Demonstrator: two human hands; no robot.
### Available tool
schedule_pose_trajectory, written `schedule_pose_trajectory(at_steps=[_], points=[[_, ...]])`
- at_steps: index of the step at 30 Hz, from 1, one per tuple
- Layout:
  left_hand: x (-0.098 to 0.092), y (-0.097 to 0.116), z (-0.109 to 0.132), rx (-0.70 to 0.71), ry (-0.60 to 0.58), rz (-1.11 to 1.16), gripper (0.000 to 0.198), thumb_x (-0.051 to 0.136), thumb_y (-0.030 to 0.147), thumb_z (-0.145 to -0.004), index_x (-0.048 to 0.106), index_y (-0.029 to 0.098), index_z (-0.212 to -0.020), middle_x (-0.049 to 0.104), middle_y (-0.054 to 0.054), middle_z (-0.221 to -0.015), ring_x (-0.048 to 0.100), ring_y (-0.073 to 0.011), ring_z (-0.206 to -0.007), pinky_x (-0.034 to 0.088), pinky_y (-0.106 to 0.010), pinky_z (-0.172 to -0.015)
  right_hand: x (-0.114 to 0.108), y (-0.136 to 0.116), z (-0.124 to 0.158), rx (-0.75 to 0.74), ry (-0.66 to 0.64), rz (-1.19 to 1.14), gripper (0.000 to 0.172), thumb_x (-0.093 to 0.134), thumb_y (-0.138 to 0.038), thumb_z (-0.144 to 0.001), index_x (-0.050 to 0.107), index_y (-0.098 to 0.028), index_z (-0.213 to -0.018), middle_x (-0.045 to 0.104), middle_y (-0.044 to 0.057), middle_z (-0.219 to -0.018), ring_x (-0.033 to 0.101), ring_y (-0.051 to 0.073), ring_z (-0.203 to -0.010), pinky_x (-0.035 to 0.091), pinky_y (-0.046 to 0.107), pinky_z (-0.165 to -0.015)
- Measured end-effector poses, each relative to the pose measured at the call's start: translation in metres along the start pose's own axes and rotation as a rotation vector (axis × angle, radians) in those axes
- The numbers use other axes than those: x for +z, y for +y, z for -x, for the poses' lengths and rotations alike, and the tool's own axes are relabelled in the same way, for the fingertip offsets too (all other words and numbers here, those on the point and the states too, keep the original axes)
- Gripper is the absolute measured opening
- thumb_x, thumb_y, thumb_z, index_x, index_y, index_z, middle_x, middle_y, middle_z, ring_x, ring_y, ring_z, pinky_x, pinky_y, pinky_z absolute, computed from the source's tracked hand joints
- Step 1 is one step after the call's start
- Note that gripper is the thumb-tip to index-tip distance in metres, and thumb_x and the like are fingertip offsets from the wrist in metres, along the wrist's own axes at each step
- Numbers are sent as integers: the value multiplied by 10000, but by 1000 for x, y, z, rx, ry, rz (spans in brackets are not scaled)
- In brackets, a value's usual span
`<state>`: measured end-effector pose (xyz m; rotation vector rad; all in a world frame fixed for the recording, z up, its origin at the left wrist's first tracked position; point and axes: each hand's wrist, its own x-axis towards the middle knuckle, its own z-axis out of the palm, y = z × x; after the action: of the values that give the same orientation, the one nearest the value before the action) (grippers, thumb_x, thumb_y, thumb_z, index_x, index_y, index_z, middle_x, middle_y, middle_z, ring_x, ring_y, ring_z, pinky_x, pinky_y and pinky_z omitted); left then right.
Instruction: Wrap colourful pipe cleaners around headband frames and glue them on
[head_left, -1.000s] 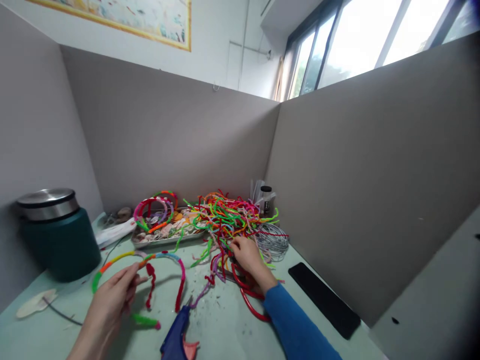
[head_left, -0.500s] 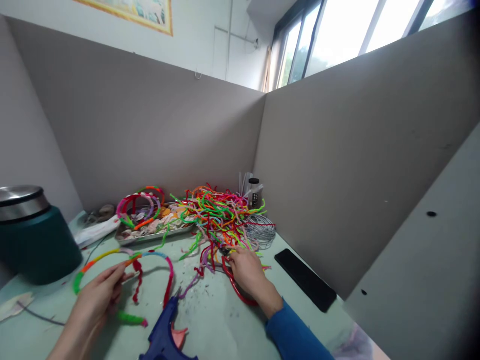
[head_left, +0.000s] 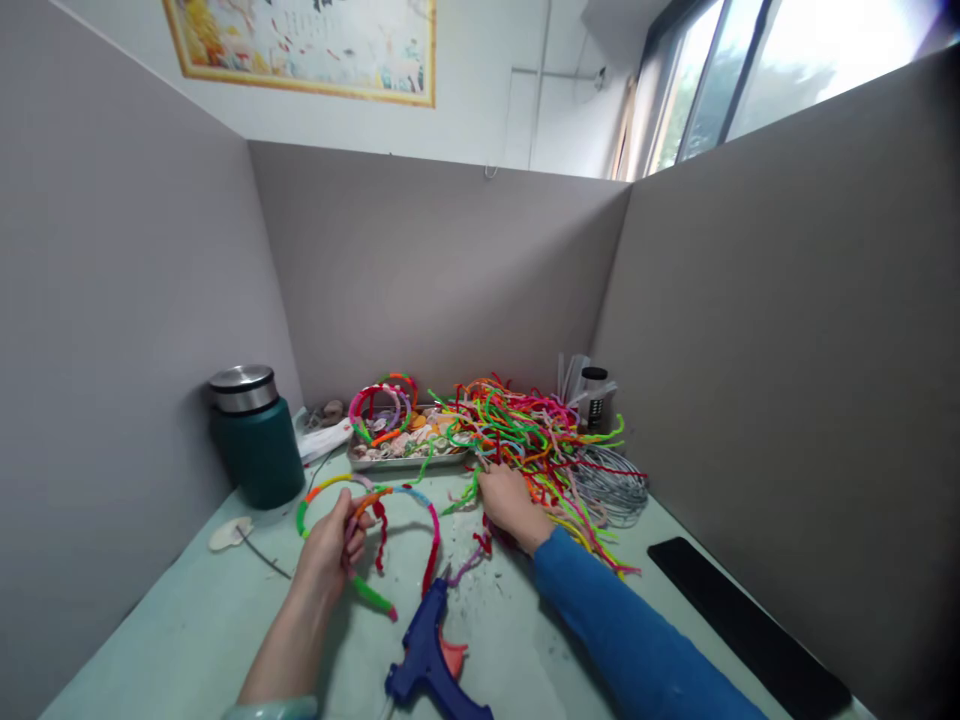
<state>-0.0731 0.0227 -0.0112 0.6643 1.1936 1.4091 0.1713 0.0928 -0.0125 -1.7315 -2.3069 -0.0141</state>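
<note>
Green table (head_left: 187, 620): colourful fuzzy band (head_left: 382, 492) pinched in left hand (head_left: 335, 542) (right hand (head_left: 514, 505): can't tell).

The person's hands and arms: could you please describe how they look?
The right hand is ungloved, with a plain blue long sleeve reaching near the wrist. The left hand is also ungloved; its forearm is bare down to a pale green edge, perhaps a cuff, at the picture's bottom.

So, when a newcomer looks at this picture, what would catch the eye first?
Probably the tangled heap of bright fuzzy strands toward the back of the table, right of the metal tray, with the right hand at its near edge. Next might come the multicoloured band in the left hand, then the blue glue gun in the near middle.
</note>
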Motion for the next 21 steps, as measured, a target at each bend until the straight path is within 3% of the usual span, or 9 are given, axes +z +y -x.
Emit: schedule_pose_trajectory(at_steps=[6,11,15,21], points=[[-1,0,-3,10,30,43,255,493,340,-838,575,116,-748,513,35,-515,275,-13,-283,174,-130,-268,0,23,1,-54,29,-253,89,554,-177,-752,641,-162,-744,612,89,-905,547,190,-845,371,270,-736],[-3,0,-2,-1,-48,139,486,321,465,-898,616,80,-884,546,-5,-537,337,-39,-319,245,-145,-292,5,41,8,-13,144,-614,178,449,-271,-811,590,-165,-789,586,11,-736,533,145,-685,387,233,-611],[-4,1,-2,-11,-48,143,531,296,490,-900,622,72,-883,547,-10,-529,322,-37,-312,236,-145,-294,8,40,14,14,248,-883,241,456,-385,-804,551,-167,-767,549,-14,-666,495,131,-599,380,225,-538],[-3,0,-4,-20,8,99,419,405,461,-868,614,99,-835,557,-3,-524,304,-29,-300,213,-143,-292,-10,32,19,46,371,-1113,290,529,-449,-766,571,-162,-758,544,-8,-634,477,127,-581,377,231,-542]])
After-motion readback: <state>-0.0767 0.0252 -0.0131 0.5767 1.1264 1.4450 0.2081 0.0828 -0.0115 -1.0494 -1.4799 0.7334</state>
